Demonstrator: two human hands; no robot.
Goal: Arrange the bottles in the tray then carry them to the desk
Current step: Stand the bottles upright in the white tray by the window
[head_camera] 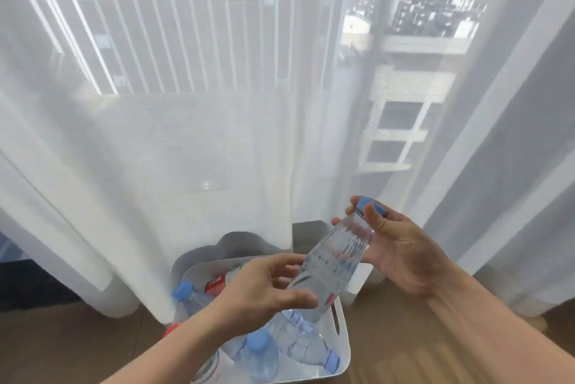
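Note:
A clear water bottle [334,259] with a blue cap hangs tilted above a white tray [343,330] on the floor. My right hand [398,246] grips its neck and cap, cap end up to the right. My left hand [264,287] wraps the lower body of the same bottle. Inside the tray lie several clear bottles: one with a blue cap at the left [186,293], one with a red label [217,285], one standing with a blue cap [259,349], one lying with its cap to the right [311,349]. My left forearm hides part of the tray.
Sheer white curtains [186,150] hang just behind the tray, down to the wooden floor [404,337]. A window with buildings outside shows through them. A red cap [171,328] peeks out beside my left forearm.

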